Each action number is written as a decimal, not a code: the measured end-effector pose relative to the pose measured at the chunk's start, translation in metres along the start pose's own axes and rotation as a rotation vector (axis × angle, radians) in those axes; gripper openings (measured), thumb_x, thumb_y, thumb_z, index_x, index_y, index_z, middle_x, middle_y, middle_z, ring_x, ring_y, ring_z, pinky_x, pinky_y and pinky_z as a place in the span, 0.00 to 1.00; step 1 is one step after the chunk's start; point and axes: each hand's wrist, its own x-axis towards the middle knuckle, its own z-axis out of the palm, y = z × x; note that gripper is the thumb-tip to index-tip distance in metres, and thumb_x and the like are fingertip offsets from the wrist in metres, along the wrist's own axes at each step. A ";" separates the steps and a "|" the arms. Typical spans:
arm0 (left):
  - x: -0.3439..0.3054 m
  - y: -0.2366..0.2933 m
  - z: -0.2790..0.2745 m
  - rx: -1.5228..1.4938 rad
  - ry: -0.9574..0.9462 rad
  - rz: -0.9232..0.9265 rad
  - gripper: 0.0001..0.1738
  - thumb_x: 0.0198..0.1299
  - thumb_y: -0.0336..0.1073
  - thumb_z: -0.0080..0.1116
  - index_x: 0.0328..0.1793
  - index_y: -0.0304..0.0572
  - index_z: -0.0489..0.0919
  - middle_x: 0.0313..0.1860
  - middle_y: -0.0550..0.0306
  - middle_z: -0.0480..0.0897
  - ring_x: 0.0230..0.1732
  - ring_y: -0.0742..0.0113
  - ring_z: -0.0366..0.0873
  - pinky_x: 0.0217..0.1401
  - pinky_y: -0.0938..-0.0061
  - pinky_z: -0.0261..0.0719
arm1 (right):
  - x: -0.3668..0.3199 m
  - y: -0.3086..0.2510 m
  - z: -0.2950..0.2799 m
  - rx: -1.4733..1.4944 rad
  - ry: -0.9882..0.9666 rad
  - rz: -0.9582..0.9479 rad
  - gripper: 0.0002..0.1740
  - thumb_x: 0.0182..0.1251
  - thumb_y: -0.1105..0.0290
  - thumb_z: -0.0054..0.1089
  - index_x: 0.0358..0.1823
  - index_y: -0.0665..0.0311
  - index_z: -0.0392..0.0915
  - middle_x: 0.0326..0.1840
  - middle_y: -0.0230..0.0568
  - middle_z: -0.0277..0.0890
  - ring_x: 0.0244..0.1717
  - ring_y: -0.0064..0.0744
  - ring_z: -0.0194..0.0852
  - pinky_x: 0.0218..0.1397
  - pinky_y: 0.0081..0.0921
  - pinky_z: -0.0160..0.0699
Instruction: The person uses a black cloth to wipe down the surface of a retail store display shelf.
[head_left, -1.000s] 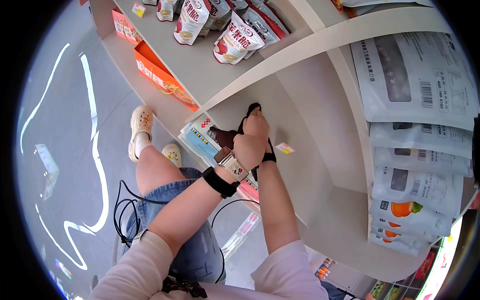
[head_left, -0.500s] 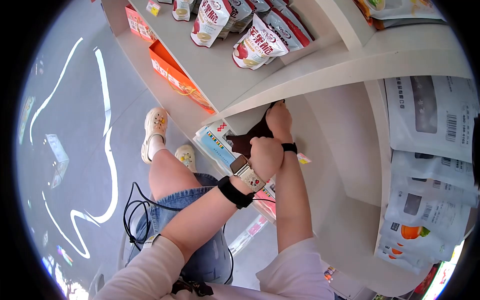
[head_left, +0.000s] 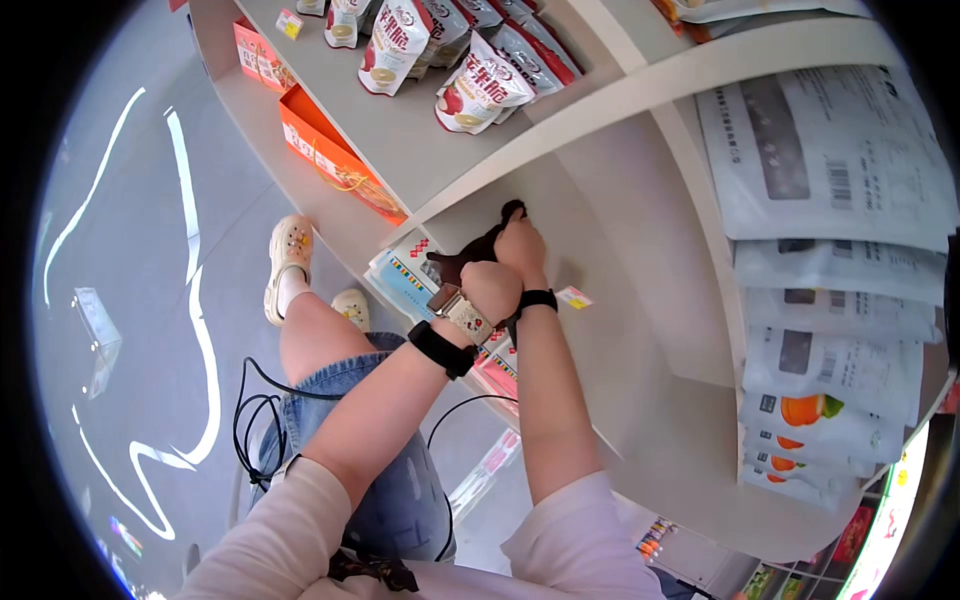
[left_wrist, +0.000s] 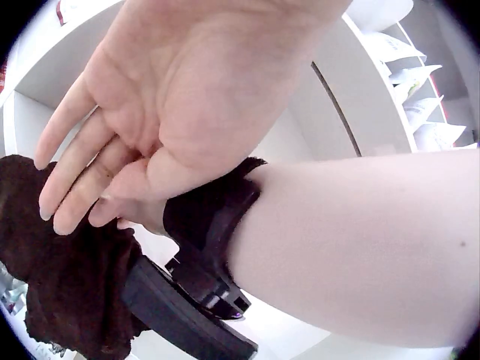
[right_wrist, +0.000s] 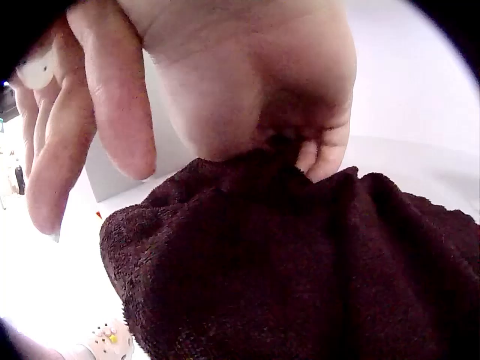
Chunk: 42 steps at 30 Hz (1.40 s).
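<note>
In the head view my right hand reaches onto a low shelf and grips a dark brown cloth. My left hand, with a watch at its wrist, lies beside it over the cloth. The left wrist view shows my left palm turned to the camera, fingers mostly straight near the brown cloth, with the right wrist's black strap behind. Up close, in the right wrist view, the cloth hangs in folds from my right hand, its fingers partly hidden.
White and red snack pouches stand on the upper shelf. Grey packs line the right side. An orange bag and blue-white boxes are at the left edge. A price tag lies beside my right wrist.
Since half a second ago, the head view has shifted, moving shelves and hands left in the picture. Both hands remain close together at the brown cloth, with little movement against the shelf.
</note>
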 end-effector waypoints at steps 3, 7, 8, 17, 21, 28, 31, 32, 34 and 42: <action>-0.007 0.000 0.001 -0.007 -0.036 0.039 0.07 0.40 0.36 0.55 0.14 0.51 0.79 0.13 0.61 0.77 0.17 0.62 0.78 0.15 0.68 0.68 | -0.016 -0.001 0.000 0.031 -0.018 -0.007 0.29 0.56 0.69 0.43 0.59 0.77 0.60 0.45 0.59 0.72 0.42 0.52 0.75 0.43 0.40 0.76; -0.013 0.004 -0.008 -0.020 -0.045 0.024 0.07 0.41 0.34 0.55 0.14 0.46 0.78 0.14 0.55 0.77 0.19 0.56 0.77 0.20 0.66 0.74 | -0.022 -0.004 0.002 0.051 -0.022 0.022 0.30 0.56 0.71 0.43 0.61 0.77 0.57 0.49 0.57 0.70 0.46 0.49 0.73 0.48 0.36 0.74; -0.012 0.004 -0.008 -0.016 -0.049 0.000 0.07 0.41 0.34 0.55 0.14 0.46 0.78 0.14 0.55 0.77 0.18 0.56 0.77 0.20 0.67 0.74 | -0.023 -0.006 0.000 0.057 -0.014 0.016 0.30 0.56 0.72 0.43 0.61 0.78 0.57 0.48 0.57 0.71 0.46 0.49 0.73 0.48 0.36 0.75; 0.005 0.012 -0.002 0.181 -0.016 -0.068 0.06 0.42 0.33 0.56 0.16 0.46 0.78 0.17 0.55 0.77 0.23 0.60 0.78 0.24 0.70 0.75 | -0.005 -0.006 -0.003 -0.004 -0.021 -0.004 0.31 0.55 0.72 0.47 0.59 0.86 0.56 0.43 0.56 0.74 0.44 0.47 0.75 0.45 0.33 0.77; 0.019 0.012 -0.021 0.193 -0.084 -0.105 0.03 0.44 0.30 0.55 0.23 0.42 0.79 0.27 0.53 0.78 0.31 0.62 0.79 0.30 0.72 0.77 | 0.023 -0.011 -0.026 -0.002 -0.162 0.050 0.28 0.58 0.72 0.46 0.56 0.88 0.58 0.43 0.58 0.75 0.43 0.46 0.77 0.44 0.33 0.78; 0.028 0.016 -0.014 0.236 -0.041 -0.110 0.03 0.44 0.30 0.55 0.24 0.41 0.78 0.24 0.55 0.78 0.29 0.63 0.79 0.29 0.72 0.77 | 0.038 0.004 -0.010 -0.045 -0.097 0.012 0.27 0.59 0.73 0.44 0.58 0.85 0.57 0.47 0.56 0.73 0.43 0.46 0.77 0.42 0.33 0.79; 0.027 0.016 -0.016 0.216 -0.053 -0.081 0.03 0.43 0.30 0.55 0.23 0.41 0.78 0.24 0.55 0.78 0.29 0.62 0.79 0.29 0.72 0.77 | 0.034 0.004 -0.008 -0.026 -0.053 0.000 0.28 0.58 0.74 0.43 0.59 0.84 0.56 0.47 0.57 0.72 0.43 0.46 0.76 0.43 0.33 0.78; 0.025 0.015 -0.018 0.200 -0.059 -0.072 0.03 0.43 0.30 0.56 0.23 0.41 0.78 0.24 0.55 0.78 0.29 0.62 0.79 0.29 0.72 0.77 | 0.032 0.005 -0.008 -0.005 -0.044 0.005 0.28 0.58 0.74 0.43 0.59 0.83 0.56 0.47 0.57 0.72 0.43 0.47 0.76 0.44 0.34 0.78; 0.020 0.014 -0.020 0.180 -0.060 -0.037 0.03 0.42 0.31 0.57 0.22 0.42 0.79 0.23 0.53 0.79 0.28 0.61 0.80 0.29 0.72 0.77 | 0.026 0.007 -0.006 0.029 -0.031 0.013 0.28 0.57 0.75 0.43 0.60 0.82 0.56 0.47 0.58 0.72 0.44 0.48 0.75 0.45 0.34 0.77; -0.003 0.015 -0.010 0.021 -0.131 -0.043 0.05 0.42 0.33 0.56 0.17 0.45 0.79 0.17 0.52 0.78 0.23 0.56 0.79 0.25 0.68 0.76 | -0.018 0.003 0.001 0.083 -0.067 -0.006 0.32 0.53 0.74 0.46 0.61 0.81 0.56 0.46 0.58 0.72 0.44 0.49 0.75 0.45 0.34 0.76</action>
